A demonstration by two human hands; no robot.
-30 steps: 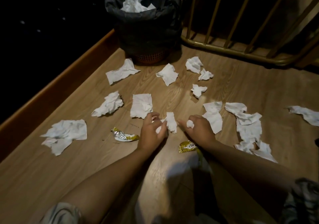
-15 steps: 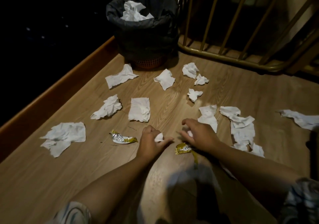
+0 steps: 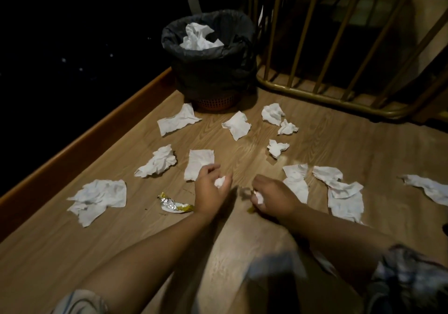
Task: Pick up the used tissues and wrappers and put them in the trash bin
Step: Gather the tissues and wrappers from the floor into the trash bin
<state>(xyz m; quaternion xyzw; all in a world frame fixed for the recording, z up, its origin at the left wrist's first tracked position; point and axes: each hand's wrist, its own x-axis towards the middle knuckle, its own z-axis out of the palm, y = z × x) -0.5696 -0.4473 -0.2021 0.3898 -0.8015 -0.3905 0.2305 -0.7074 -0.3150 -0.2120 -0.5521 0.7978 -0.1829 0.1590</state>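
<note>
While both forearms reach up from the bottom of the head view, the left hand (image 3: 210,193) sits at the centre of the frame with its fingers curled round a small white tissue wad (image 3: 220,182). Just right of it, the right hand (image 3: 274,196) is closed on another crumpled tissue (image 3: 259,197), and a sliver of yellow wrapper (image 3: 251,208) shows under its fingers; blur hides whether the fingers pinch that wrapper too. A silver and gold wrapper (image 3: 173,204) lies on the wooden floor (image 3: 121,253) just left of the left wrist. Loose tissues are scattered across the middle of the frame: a flat one (image 3: 197,162) touching the left hand's upper edge, a bunched one (image 3: 158,162) left of that, a big crumpled one (image 3: 98,198) at centre left, and a cluster (image 3: 339,192) right of the right hand. More lie higher up, near the trash bin (image 3: 211,71), which stands at top centre, lined with a dark bag and already holding white tissue (image 3: 197,37). A railing (image 3: 315,47) fills the upper right
</note>
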